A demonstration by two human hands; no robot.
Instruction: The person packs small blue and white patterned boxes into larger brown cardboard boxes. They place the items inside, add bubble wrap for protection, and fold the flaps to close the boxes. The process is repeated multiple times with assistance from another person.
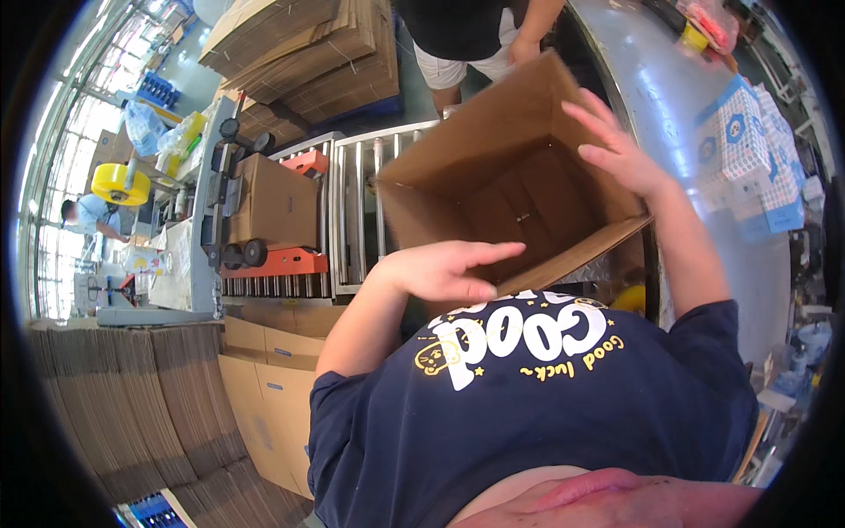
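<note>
An open-topped cardboard box (pixel 488 191) stands tilted before me, its bare inner walls and bottom seams showing. My left hand (pixel 455 267) is over the box's near left side, thumb and fingers apart, with nothing in it. Near the box's right wall, my right hand (pixel 614 145) is raised with its fingers spread and also holds nothing. Whether its palm touches the rim, I cannot tell.
A roller conveyor (pixel 360 204) runs at the left, with a closed carton (pixel 280 201) in a carton sealer (pixel 224 185). Flattened cartons (pixel 132 396) are stacked lower left. A metal table (pixel 667 132) bears patterned packs (pixel 746 145). Another person (pixel 455 33) stands beyond the box.
</note>
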